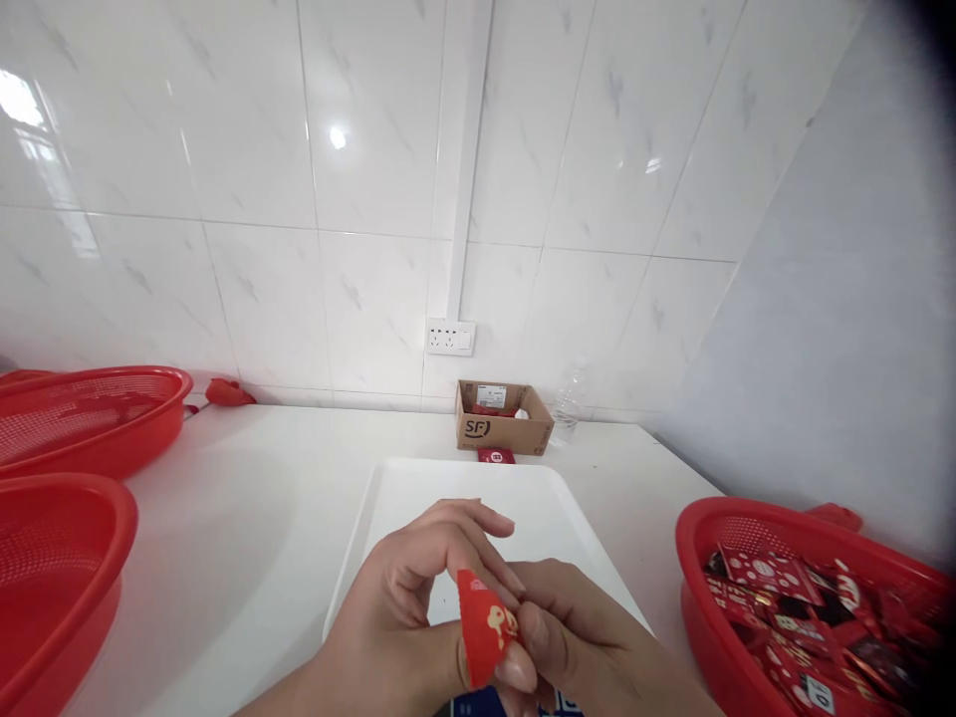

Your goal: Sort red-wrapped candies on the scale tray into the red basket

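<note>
Between my two hands is a small red wrapped packet (pixel 484 629) with a serrated edge and pale yellow print. My left hand (pixel 425 578) curls around it, with the thumb and fingers closed on its side. On the other side, my right hand (pixel 575 627) pinches the packet between thumb and fingers, covering part of it. Both hands are above a white tray (pixel 403 488) lying on the table. A dark blue printed thing (pixel 478 703) shows only in part below the hands.
At right stands a red basket (pixel 698 528) full of red and dark packets. Two more red baskets (pixel 153 383) are at left. Behind the tray are an SF cardboard box (pixel 508 432), a small red packet (pixel 496 456) and a clear bottle (pixel 569 403), near the tiled wall.
</note>
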`<state>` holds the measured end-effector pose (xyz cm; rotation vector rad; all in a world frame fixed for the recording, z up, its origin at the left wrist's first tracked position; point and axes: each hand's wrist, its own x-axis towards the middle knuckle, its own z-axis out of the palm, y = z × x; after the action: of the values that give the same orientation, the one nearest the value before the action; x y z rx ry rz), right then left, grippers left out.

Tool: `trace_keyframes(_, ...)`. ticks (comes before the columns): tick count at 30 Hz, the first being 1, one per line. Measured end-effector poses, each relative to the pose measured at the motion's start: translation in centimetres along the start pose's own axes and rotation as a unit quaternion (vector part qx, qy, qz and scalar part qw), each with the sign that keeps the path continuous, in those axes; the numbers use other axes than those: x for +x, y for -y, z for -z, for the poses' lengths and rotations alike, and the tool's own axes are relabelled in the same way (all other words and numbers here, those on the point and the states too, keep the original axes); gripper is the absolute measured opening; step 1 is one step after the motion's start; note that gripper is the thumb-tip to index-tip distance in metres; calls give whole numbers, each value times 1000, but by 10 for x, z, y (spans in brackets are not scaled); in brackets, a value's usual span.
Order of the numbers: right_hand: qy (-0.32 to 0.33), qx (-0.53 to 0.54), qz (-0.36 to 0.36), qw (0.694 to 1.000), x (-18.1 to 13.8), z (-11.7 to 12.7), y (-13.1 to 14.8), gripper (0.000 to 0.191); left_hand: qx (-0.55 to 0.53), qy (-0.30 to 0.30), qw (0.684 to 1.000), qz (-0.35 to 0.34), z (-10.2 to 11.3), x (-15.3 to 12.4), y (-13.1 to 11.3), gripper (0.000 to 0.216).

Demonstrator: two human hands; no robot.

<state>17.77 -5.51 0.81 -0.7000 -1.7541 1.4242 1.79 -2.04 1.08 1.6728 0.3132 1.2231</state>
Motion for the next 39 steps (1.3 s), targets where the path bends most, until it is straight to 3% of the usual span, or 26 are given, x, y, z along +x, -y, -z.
trace_keyframes(4,-3,-23,-18,1000,0,-1,1,50,3,-7,1000,10,0,-1,1,33)
trace_keyframes(10,-51,-23,14,998,0,3,-2,52,22,38,999,30,2,-1,-4,13)
trace_keyframes(18,-98,-1,55,994,-1,5,-10,53,47,62,997,17,0,1,-7,23)
trace_keyframes(25,-86,-34,27,995,2,0,2,53,25,20,999,-12,2,1,-2,8)
trace_keyframes(30,-66,-93,7,993,2,-3,11,56,27,-12,999,35,2,-2,0,26)
trace_keyframes(34,-135,-131,9,982,3,-2,5,51,-19,-21,997,69,0,-1,3,31)
trace_keyframes(37,-230,-169,25,958,4,0,-4,39,-49,-45,994,87,-1,0,6,17)
trace_keyframes(39,-280,-196,54,938,3,1,-9,32,-7,-52,996,68,-1,1,8,10)
